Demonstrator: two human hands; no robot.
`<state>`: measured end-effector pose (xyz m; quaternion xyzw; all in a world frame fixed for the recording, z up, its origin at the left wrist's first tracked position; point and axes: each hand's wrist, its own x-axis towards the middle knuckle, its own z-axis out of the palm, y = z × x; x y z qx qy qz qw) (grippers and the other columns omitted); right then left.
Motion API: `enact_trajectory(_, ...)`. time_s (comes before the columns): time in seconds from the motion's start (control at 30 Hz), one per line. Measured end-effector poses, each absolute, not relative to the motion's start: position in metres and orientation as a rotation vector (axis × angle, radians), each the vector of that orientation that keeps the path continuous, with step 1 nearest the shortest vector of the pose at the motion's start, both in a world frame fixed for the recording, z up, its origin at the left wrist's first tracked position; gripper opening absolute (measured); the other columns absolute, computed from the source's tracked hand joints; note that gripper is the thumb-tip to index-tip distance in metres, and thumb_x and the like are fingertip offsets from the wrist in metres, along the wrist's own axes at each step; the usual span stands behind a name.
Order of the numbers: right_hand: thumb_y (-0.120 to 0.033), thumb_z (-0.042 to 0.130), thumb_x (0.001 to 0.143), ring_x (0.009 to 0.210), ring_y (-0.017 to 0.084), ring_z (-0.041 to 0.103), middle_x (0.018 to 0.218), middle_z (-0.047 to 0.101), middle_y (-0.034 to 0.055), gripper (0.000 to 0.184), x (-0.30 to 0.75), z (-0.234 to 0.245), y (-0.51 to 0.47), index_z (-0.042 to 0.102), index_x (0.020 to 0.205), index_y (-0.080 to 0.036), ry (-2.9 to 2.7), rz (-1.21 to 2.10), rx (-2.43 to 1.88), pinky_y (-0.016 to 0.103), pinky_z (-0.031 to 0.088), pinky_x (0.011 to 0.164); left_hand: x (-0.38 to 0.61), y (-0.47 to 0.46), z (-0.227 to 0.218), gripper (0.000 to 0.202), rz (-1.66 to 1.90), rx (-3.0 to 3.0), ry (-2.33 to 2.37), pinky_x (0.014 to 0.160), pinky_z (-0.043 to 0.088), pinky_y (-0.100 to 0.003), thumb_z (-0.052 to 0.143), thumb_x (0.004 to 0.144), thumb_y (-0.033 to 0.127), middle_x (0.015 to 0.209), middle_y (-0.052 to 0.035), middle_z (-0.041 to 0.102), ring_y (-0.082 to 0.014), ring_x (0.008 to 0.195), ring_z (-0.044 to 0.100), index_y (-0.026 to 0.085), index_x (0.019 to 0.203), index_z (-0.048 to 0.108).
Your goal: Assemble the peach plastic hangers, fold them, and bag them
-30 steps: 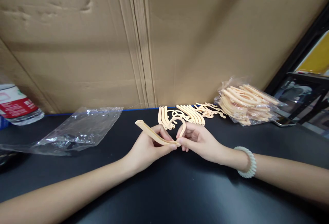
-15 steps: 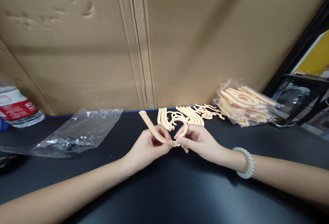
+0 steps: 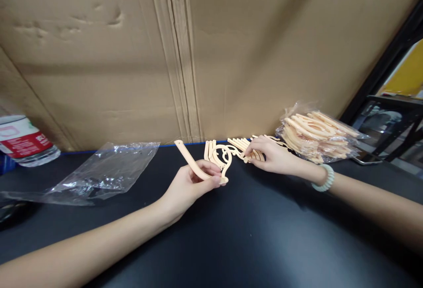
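My left hand (image 3: 194, 181) pinches a partly joined beige plastic hanger between thumb and fingers, above the black tabletop. Its long curved arm (image 3: 189, 160) points up and to the left, and its rounded hook (image 3: 228, 158) rises to the right of my fingertips. Over the row of loose hanger arms (image 3: 238, 142), my right hand (image 3: 266, 153) has its fingers closed on the end of one arm (image 3: 246, 159). Most of that piece is hidden behind the hand. Several more loose arms (image 3: 209, 149) lie behind the held hanger.
A clear bag of similar beige pieces (image 3: 317, 133) lies at the back right. To the left are a crumpled clear plastic bag (image 3: 112, 169) and a bottle with a red and white label (image 3: 28, 140). A cardboard wall (image 3: 251, 58) stands behind the black table (image 3: 231, 244).
My right hand has let go of the hanger's hook and moved right and back to the loose arms. The left hand still holds the hanger, turned slightly.
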<state>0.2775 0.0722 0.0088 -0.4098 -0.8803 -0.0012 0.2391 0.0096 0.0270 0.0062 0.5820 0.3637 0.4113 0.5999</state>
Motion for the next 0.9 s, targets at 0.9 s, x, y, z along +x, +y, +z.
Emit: enact_trajectory(0.9,-0.034,0.066,0.088,0.068,0.014,0.064,0.073,0.067,0.0003,0.013,0.231,0.013,0.025,0.067,0.089,-0.021,-1.39,0.79,-0.723,0.03,0.055,0.067,0.007,0.028,0.001,0.021,0.971,1.342,0.81,0.088,0.054,-0.029,0.084,0.07,0.024,0.09,-0.0037,0.076,-0.0172,0.086,0.071,0.018,0.09,0.077)
